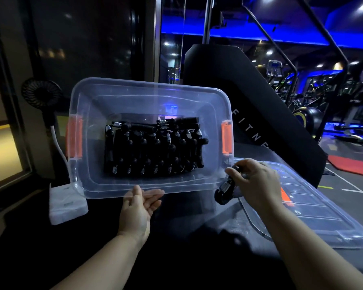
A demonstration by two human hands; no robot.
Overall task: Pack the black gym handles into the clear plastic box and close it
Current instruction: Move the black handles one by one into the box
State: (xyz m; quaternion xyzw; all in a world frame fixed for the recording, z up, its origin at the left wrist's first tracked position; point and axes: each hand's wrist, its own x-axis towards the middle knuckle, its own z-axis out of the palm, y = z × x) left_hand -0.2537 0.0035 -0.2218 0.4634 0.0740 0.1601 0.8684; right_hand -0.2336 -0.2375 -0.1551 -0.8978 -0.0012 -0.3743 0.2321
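Note:
The clear plastic box (92, 143) with orange latches stands open on the dark surface in front of me. Several black gym handles (153, 149) with metal springs lie packed in rows on its bottom. My right hand (258, 183) grips one more black handle (225, 189) just outside the box's near right corner. My left hand (140, 204) is palm up with relaxed fingers, its fingertips at the box's near rim, holding nothing. The clear lid (314, 218) lies flat to the right of the box, partly under my right hand.
A small black fan (41, 95) on a white stalk stands left of the box, beside a white block (66, 204). A black gym machine (249, 105) rises behind the box. Gym equipment fills the far right under blue light.

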